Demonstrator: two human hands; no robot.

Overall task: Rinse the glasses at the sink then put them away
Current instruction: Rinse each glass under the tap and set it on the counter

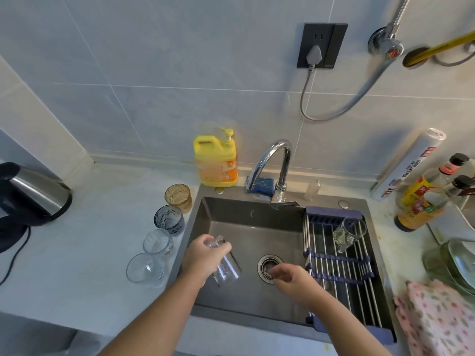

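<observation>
My left hand (pixel 205 256) grips a clear glass (pixel 227 269) over the dark sink (pixel 231 209), tilted with its mouth pointing down toward me. My right hand (pixel 289 276) hovers over the drain (pixel 266 265) with loosely curled fingers and holds nothing. Several glasses stand in a row on the counter left of the sink: an amber glass (pixel 178 197), a grey glass (pixel 169 219) and two clear ones (pixel 157 242) (pixel 145 270). A clear glass mug (pixel 348 233) lies on the drying rack (pixel 341 263) across the sink's right side. No water runs from the chrome tap (pixel 272 165).
A yellow soap bottle (pixel 216 160) stands behind the sink. A steel kettle (pixel 30 194) sits at far left. Sauce bottles (pixel 424 199), a roll (pixel 408 163), glass lids (pixel 460 263) and a floral cloth (pixel 437 319) crowd the right counter.
</observation>
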